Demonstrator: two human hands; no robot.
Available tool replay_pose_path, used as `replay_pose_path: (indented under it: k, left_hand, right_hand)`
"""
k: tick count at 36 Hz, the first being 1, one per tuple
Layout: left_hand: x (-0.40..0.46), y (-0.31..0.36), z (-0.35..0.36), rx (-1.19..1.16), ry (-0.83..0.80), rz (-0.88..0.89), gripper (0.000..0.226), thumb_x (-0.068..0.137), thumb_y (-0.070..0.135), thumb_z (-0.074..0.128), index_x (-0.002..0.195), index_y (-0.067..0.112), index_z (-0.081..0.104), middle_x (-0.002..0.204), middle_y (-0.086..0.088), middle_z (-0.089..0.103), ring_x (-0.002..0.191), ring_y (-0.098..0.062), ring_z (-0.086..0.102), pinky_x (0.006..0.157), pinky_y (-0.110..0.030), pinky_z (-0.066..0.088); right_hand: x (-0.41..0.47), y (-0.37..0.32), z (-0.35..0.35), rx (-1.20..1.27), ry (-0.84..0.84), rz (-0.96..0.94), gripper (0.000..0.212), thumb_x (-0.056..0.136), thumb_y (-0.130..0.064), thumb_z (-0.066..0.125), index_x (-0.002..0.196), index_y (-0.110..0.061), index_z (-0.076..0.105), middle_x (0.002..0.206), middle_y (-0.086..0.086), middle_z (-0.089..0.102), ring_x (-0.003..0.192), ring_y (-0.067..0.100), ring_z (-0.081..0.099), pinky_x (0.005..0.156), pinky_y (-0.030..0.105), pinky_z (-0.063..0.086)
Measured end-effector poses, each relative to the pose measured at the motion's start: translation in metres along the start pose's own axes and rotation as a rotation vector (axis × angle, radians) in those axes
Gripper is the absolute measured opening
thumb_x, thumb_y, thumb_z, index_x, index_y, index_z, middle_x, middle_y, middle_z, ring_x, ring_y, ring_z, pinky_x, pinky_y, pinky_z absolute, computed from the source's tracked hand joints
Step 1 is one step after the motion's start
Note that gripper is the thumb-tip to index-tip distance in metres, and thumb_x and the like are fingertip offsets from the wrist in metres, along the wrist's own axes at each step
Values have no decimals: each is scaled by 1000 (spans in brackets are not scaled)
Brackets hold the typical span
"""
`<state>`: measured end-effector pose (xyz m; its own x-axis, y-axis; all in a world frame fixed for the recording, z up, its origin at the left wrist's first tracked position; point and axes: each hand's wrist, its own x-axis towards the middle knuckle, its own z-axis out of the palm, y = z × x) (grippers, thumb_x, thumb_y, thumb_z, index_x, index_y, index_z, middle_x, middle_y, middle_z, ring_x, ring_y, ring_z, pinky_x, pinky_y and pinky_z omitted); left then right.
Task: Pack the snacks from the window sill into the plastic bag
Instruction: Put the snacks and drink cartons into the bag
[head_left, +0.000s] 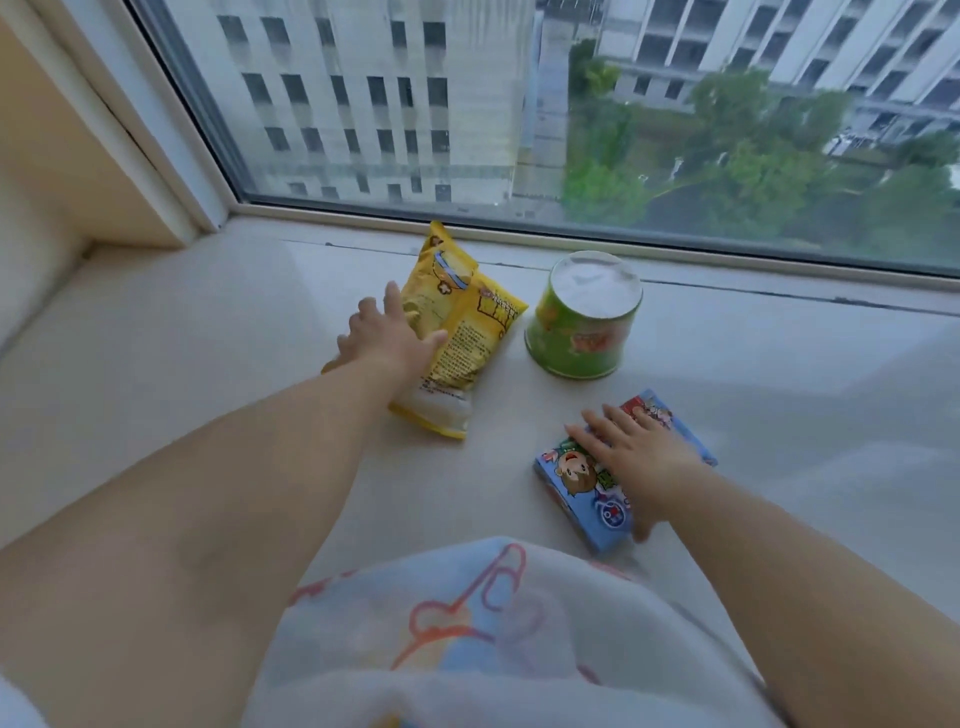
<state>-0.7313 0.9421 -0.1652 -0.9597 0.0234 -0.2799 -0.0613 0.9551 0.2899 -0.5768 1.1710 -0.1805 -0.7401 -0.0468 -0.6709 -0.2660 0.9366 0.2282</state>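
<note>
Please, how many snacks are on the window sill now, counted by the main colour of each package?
Yellow: 1, the yellow bag
Green: 1, the green cup
Blue: 1, the blue box
Total: 3

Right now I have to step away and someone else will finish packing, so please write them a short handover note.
Left hand: fingers spread, open, on the yellow snack bag; no grip closed.
Right hand: flat, open, on top of the blue snack box.
Green cup: untouched, standing upside down by the window.
All three snacks lie on the window sill. No plastic bag can be clearly made out.
Done: nothing packed.
Left: find the bag, pack yellow bag, box and cup.
</note>
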Motion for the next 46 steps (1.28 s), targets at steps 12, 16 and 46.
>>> replay_pose_path:
  k: [12,16,46]
  left_hand:
    - [41,-27,73,-775,-400,-336,112,17,64,85,118,24,59,101,-4,72,88,-27,71,84,-46,56]
    - [27,-28,76,-902,-329,-388,91,32,55,88,112,20,61,101,-4,72,90,-28,70,86,-47,54]
    - [-287,-37,-156,-820,438,191,24,97,30,50,111,12,57,109,-7,59,93,-20,53,74,-26,35]
  right_hand:
    - [31,15,7,178,255,126,114,67,-72,59,151,-21,0,150,8,15,139,27,15,116,37,12]
    - [29,30,9,220,158,133,118,66,-64,64,149,-29,-12,156,7,1,145,27,0,119,39,6]
    - [-267,-61,-104,1078,743,-56,118,42,-72,70,145,-44,20,114,1,61,101,21,60,88,40,52]
